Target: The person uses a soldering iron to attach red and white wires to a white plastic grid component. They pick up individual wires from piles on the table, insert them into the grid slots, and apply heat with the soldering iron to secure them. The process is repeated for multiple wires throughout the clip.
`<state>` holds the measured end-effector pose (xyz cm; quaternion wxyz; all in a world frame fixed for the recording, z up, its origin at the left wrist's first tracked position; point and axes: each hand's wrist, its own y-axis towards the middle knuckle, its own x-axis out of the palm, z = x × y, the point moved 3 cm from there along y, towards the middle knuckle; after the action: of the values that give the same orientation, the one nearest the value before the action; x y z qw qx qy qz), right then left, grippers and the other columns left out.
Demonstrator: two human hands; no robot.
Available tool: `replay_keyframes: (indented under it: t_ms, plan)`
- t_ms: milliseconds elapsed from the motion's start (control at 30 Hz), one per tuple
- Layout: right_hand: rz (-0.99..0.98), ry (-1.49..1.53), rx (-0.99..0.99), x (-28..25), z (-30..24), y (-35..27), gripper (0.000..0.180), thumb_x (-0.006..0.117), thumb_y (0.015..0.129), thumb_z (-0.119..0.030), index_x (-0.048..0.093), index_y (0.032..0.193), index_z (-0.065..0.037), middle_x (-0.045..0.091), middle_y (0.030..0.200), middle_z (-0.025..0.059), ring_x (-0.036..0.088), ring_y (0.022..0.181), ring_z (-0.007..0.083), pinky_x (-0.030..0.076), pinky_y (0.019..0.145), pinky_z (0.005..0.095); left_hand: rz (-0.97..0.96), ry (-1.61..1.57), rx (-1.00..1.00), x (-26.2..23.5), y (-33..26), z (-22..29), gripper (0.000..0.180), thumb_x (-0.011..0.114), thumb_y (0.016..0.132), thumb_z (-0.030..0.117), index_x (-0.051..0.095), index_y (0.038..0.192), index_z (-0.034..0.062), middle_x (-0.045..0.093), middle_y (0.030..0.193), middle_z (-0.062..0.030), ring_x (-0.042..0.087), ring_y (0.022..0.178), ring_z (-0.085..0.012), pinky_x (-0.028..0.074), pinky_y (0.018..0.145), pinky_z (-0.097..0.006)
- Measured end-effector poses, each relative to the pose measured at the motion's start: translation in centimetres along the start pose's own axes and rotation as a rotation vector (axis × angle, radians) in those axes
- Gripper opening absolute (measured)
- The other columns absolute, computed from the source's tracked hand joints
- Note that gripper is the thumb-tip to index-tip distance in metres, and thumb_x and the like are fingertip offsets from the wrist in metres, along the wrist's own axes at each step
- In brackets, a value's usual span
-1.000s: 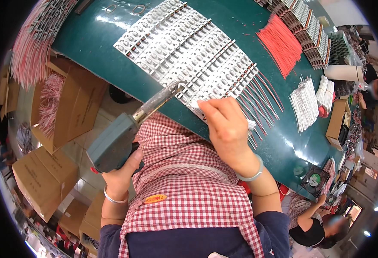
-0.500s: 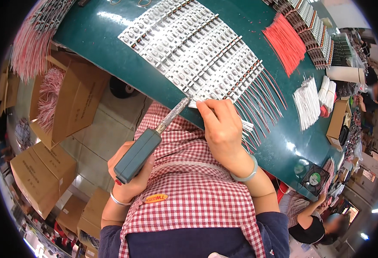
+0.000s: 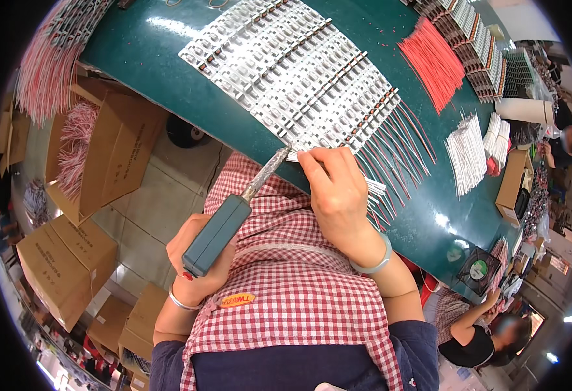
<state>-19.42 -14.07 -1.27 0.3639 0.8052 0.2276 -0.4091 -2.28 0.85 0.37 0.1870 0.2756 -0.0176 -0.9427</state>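
Left hand (image 3: pixel 198 257), at the lower middle of the frame, was closed around the blue-grey handle of a soldering iron (image 3: pixel 230 218), fingers wrapped fully about it. We held the iron tilted, its metal shaft running up and to the right, and its tip sat at the near edge of the white strips (image 3: pixel 292 78) laid in rows across the green table (image 3: pixel 136 52). We wore a thin bangle on that wrist.

Right hand (image 3: pixel 338 192), just right of centre, rested at the table's near edge with its fingers curled and pinched together right beside the iron's tip; we could not tell exactly what it pinched, though thin white wires (image 3: pixel 377 195) stuck out from under it to the right. A pale green bangle (image 3: pixel 374 260) circled that wrist.

Red and dark wires fanned from the strips' right end. At the upper right lay a bundle of red wires (image 3: pixel 432 58), and below it a bundle of white wires (image 3: pixel 468 153). Cardboard boxes (image 3: pixel 64 257) stood on the floor at the left. Another person (image 3: pixel 481 326) sat at the lower right
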Motion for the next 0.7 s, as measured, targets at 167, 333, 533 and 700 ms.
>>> replay_keyframes:
  t_ms: [167,333,533,700]
  plan:
    - [0.0,0.001,0.002,0.0,0.1,0.0,0.034,0.062,0.069,0.001,0.065,0.103,0.006,0.06,0.095,0.0114,0.056,0.082,0.026,0.048,0.064,0.0347,0.016,0.053,0.044,-0.3,0.0,0.2,0.02,0.073,0.069,-0.007,0.067,0.088,-0.0052,0.066,0.084,-0.0128,0.067,0.07,-0.0237,0.053,0.062,-0.03]
    - [-0.006,0.003,0.015,-0.1,0.0,0.0,0.034,0.062,0.07,0.001,0.065,0.103,0.005,0.06,0.096,0.0114,0.056,0.083,0.0261,0.048,0.064,0.0349,0.049,0.078,0.039,-0.6,-1.0,-0.4,0.022,0.075,0.071,-0.006,0.069,0.092,-0.0062,0.068,0.088,-0.0152,0.07,0.076,-0.0264,0.055,0.065,-0.031]
    - [0.004,0.021,0.046,-0.1,0.0,-0.1,0.032,0.062,0.071,0.001,0.065,0.103,0.005,0.059,0.095,0.0112,0.056,0.083,0.0263,0.047,0.065,0.0351,0.034,0.072,0.084,-0.3,-0.6,-0.4,0.023,0.076,0.072,-0.005,0.068,0.093,-0.0069,0.068,0.09,-0.0161,0.071,0.08,-0.0271,0.057,0.068,-0.031]
    - [0.007,0.014,0.034,0.0,0.0,-0.3,0.033,0.063,0.07,0.001,0.065,0.102,0.004,0.058,0.095,0.0112,0.055,0.083,0.0266,0.047,0.065,0.0354,0.019,0.055,0.095,-0.3,0.0,-0.1,0.022,0.074,0.07,-0.007,0.068,0.092,-0.0072,0.068,0.089,-0.0159,0.071,0.08,-0.0269,0.057,0.068,-0.031]
